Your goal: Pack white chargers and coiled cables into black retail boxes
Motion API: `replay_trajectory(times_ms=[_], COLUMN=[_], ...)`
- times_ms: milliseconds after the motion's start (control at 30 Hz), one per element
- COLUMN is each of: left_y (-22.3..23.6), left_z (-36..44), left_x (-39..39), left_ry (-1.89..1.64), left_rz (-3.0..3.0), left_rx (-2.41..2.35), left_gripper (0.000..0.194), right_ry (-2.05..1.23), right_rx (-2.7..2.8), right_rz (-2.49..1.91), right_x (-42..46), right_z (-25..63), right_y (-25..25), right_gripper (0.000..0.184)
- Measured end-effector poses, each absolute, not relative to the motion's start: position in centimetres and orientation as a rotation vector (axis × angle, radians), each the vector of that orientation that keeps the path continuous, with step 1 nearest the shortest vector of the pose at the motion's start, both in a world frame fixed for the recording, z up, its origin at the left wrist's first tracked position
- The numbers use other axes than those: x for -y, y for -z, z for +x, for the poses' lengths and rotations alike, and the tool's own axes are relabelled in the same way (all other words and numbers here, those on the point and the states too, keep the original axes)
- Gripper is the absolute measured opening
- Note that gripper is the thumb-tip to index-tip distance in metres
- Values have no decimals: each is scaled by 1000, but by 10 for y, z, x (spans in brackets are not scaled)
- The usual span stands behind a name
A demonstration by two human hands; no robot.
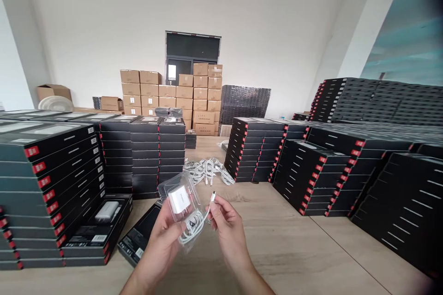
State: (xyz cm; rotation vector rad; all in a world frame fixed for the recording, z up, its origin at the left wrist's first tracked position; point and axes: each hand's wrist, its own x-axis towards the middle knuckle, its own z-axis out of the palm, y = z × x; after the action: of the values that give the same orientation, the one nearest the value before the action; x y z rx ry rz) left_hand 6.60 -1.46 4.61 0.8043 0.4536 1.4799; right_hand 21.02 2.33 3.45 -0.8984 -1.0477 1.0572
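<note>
My left hand [166, 230] is closed on a clear plastic tray [163, 190] held tilted above the table. In the tray sit a white charger [179, 199] and a coiled white cable [192, 230], which my left thumb presses. Between thumb and fingers of my right hand [224, 223] is the cable's free end, its connector [213, 196] pointing up. Below and behind my left hand lies a black box [141, 235], partly hidden. To its left is another black box [100, 226] with a white charger [107, 211] pictured or lying on it; I cannot tell which.
Behind my hands lies a heap of white cables [207, 170]. Stacked black boxes stand at the left [69, 161] and the right [311, 179] of the wooden table [284, 249]. Brown cartons [166, 97] are piled near the back wall.
</note>
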Motion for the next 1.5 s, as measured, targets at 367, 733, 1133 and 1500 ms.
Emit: replay_trajectory(times_ms=[367, 733, 1133, 1500], left_y=[-42, -28, -25, -24], left_z=[80, 82, 70, 63], left_x=[14, 12, 10, 9], left_ry=[-1393, -1359, -1349, -1324], left_rz=[858, 729, 588, 548], left_rx=[-380, -331, -266, -263], left_gripper=[53, 50, 54, 58], right_ry=[-20, 329, 7, -199], right_rx=[1834, 2106, 2134, 2113], right_rz=[-1064, -1255, -1064, -1064], right_x=[-18, -16, -13, -19], right_z=[214, 214, 225, 220], right_y=[-35, -43, -40, -25], right_gripper=[29, 29, 51, 67])
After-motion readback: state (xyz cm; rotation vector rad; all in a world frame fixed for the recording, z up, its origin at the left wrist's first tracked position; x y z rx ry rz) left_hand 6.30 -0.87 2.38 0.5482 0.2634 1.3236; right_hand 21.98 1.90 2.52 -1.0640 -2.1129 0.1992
